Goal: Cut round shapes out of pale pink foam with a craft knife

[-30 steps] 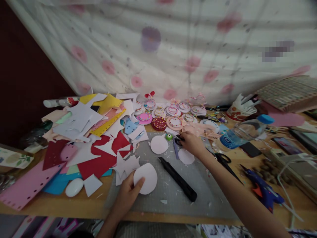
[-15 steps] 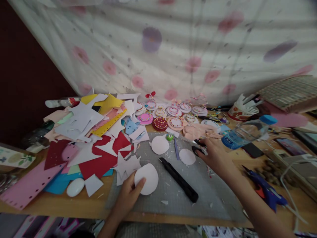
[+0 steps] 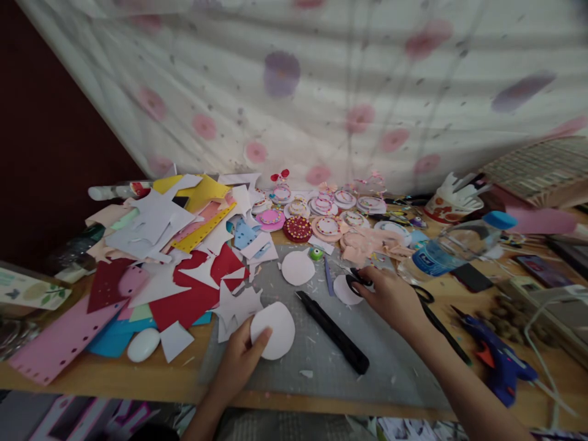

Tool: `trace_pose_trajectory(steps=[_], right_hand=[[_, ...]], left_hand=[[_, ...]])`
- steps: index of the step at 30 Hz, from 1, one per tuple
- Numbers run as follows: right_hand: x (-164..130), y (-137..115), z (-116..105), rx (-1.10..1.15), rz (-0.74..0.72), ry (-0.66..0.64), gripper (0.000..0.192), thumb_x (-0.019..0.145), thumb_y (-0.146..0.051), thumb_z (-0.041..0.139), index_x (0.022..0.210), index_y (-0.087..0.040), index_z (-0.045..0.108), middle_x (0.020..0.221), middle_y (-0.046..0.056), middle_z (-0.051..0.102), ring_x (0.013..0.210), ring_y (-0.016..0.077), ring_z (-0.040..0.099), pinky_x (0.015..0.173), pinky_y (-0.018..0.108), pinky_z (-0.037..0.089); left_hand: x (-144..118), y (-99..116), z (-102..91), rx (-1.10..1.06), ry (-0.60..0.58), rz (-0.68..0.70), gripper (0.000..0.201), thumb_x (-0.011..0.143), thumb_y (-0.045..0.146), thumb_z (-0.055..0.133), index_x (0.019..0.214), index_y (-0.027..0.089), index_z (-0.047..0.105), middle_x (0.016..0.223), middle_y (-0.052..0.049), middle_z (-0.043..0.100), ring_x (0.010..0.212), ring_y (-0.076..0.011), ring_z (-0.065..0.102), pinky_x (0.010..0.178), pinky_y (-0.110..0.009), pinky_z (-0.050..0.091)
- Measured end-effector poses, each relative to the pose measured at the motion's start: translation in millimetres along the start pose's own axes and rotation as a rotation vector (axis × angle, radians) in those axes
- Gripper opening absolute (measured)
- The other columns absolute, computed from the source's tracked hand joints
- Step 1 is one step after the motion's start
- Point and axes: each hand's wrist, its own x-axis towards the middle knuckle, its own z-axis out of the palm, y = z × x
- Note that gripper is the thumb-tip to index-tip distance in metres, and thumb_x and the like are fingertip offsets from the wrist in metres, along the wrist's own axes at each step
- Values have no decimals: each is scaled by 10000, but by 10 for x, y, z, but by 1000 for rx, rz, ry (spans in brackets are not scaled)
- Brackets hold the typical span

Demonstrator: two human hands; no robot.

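— What do we have at the far left of the table?

— A heap of cut paper scraps in red, yellow, white and pink, with a pink perforated strip at the near left edge and a small white oval object just beside it.

— And our left hand?

— Our left hand lies on the near part of the grey cutting mat, thumb pressed on top of a white paper circle, fingers curled under its near edge, so it grips that circle. A white star cut-out touches the circle's left side.

— What lies in the middle?

— A black craft knife lies slantwise on the mat, near the circle but apart from it. Farther off sits another white circle, and beyond it a row of decorated round pieces.

— Our right hand?

— Our right hand is closed around a small black object, which looks like a scissors handle; we cannot tell for sure. It hovers over a third small white circle.

— And to the right?

— A plastic water bottle on its side, a paper cup behind it, and a blue glue gun near the right edge.
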Motion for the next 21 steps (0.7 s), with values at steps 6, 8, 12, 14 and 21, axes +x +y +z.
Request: trace_pose_trajectory(steps=[6,8,12,14,21], right_hand=[[18,202,-35,176,-105,-62,385,772,-313,665,1139,-200,641,1119,108,683,977,247,670,844,367,535],[-46,471,-161,307,-91,-77,467,752,-384,673,1185,-216,620,1171,115,675,974,261,679,812,392,562],[-190,830,-284,415,-28,-128,254,781,-434,578,870,-224,692,797,82,740,661,240,703,613,367,591],[-214,776,-217,401,-26,-119,264,806,-425,534,833,-222,701,745,76,737,631,233,697,589,357,584],[-144,725,-217,295,25,37,325,893,-396,451,984,-206,699,1015,136,723,913,247,682,834,387,523]], left_hand=[[-1,7,-11,-3,-2,1,408,847,436,587,1128,150,657,1131,-105,714,1061,-276,645,926,-372,518],[-1,3,-14,-6,-4,-5,420,844,446,588,1136,153,658,1130,-101,715,1066,-274,645,927,-369,519],[2,0,-13,-18,-6,-27,453,821,474,604,1143,159,659,1123,-94,721,1052,-269,655,911,-352,528],[5,9,-10,-15,4,-27,455,807,484,616,1118,155,668,1114,-96,724,1041,-272,659,910,-352,528],[5,-4,-11,-5,-4,-23,461,834,478,588,1152,149,648,1164,-102,704,1089,-269,640,955,-359,509]])
